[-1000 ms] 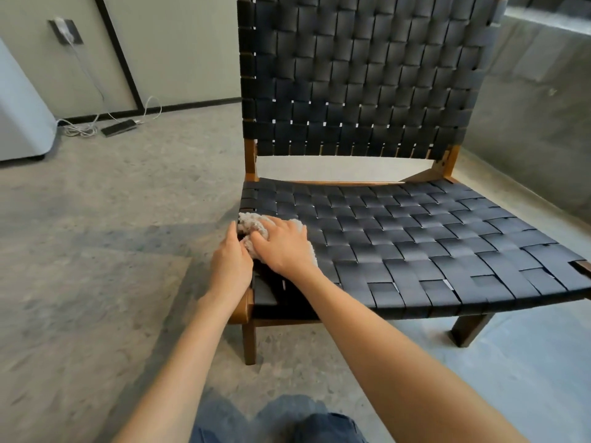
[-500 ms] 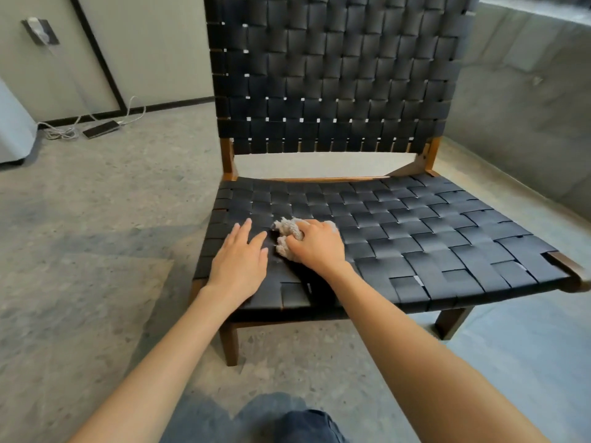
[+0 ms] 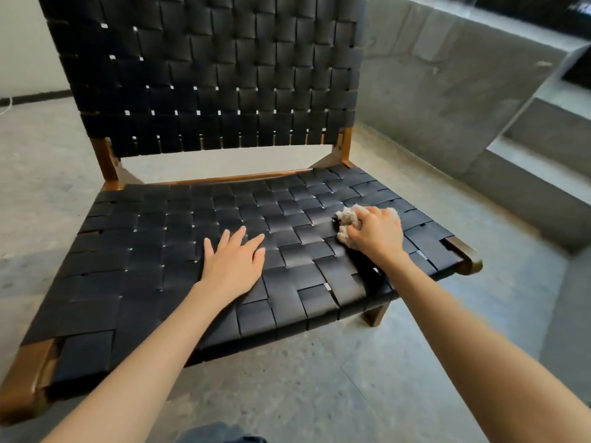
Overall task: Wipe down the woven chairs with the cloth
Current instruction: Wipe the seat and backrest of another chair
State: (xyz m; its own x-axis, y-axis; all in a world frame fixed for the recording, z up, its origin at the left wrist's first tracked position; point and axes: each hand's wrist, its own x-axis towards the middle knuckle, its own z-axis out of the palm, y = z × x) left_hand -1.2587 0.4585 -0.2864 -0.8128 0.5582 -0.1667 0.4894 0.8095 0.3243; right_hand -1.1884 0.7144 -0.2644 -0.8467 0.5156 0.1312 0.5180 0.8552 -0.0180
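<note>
Nearest us, our left hand (image 3: 233,260) lies flat with its fingers spread on the woven seat (image 3: 153,251), toward 6 o'clock of the seat's middle, steadying the chair. A little farther, at about 3 o'clock, our right hand (image 3: 375,233) curls round the bunched cloth (image 3: 347,220) and presses it onto the black straps. Since a second ago the cloth has swept from the seat's 9 o'clock edge right across to this side, and our left hand has come off that edge onto the weave; we judge the front band of the seat largely wiped, the rear rows and the backrest (image 3: 208,75) still to do. The wooden corner (image 3: 468,257) sits just beyond the cloth at 3 o'clock, so this stroke has little seat left before it must turn. Open weave runs toward 12 o'clock up to the rear rail (image 3: 236,179). Farther right, the concrete wall (image 3: 447,100) stands near the chair, leaving our elbow less room there.
</note>
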